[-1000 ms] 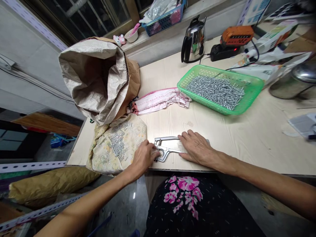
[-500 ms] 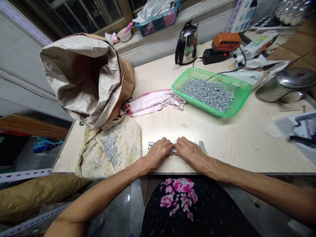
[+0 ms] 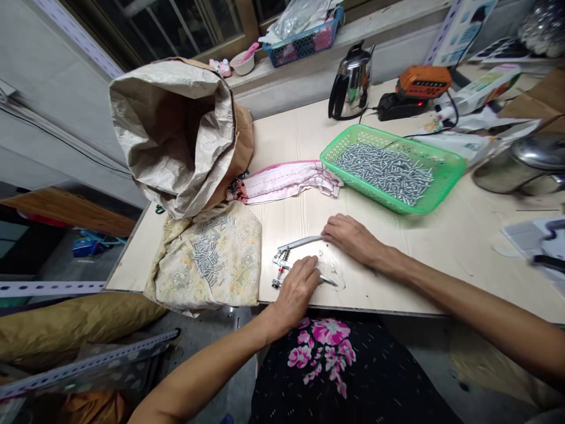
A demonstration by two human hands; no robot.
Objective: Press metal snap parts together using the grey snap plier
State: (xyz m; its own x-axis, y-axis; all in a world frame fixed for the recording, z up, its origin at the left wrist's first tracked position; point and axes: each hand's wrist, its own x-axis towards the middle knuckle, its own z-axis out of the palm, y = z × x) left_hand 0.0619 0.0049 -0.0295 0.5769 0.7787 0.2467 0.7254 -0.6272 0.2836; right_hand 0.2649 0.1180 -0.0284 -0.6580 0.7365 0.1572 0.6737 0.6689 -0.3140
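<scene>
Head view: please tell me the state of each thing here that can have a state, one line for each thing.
Metal hand tool: lying on the table, handles spread apart.
Left hand: palm down on the lower handle.
Right hand: flat, fingertips at the upper handle's end.
Paper sack: upright, mouth open.
Green basket: holds many small metal pieces.
Patterned cloth: spread out, metal pieces on it.
Kettle: upright, lid shut.

Shiny metal pliers (image 3: 295,259) lie on matt pale wood-grain table (image 3: 397,259) beside crinkled paper sack (image 3: 176,129) and glossy green plastic basket (image 3: 445,176).
</scene>
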